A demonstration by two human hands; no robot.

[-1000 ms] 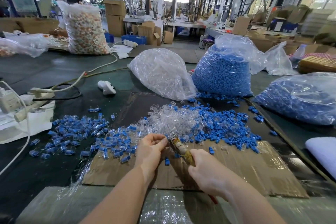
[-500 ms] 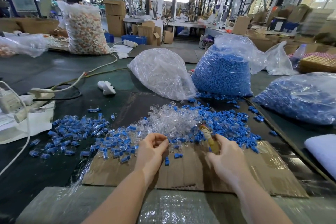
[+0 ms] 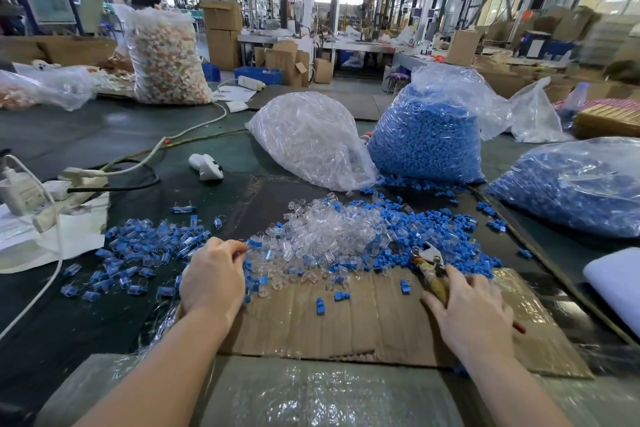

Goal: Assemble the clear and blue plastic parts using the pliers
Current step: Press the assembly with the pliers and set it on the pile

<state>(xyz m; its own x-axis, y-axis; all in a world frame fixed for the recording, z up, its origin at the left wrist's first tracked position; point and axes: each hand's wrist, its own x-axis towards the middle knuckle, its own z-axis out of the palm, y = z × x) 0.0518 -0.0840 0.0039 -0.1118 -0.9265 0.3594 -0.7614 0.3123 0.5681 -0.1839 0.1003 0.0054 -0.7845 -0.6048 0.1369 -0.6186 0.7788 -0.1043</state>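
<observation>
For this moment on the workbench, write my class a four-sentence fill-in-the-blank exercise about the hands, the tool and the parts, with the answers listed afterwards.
1. The right hand holds the ____ by the handles.
2. The left hand reaches into the pile of clear and ____ parts.
3. Both hands work over a flat sheet of ____.
4. The upright bag behind the pile holds ____ parts.

Answers: pliers; blue; cardboard; blue

Two hands are at work, the left hand point(image 3: 213, 279) and the right hand point(image 3: 472, 308), with one pair of pliers point(image 3: 431, 265). Two full bags of blue parts point(image 3: 427, 139) point(image 3: 575, 184) and one bag of clear parts point(image 3: 308, 139) sit on the tabletop point(image 3: 86, 135). One sheet of cardboard point(image 3: 363, 322) lies underneath. The loose blue and clear pieces are too many to count.
</observation>
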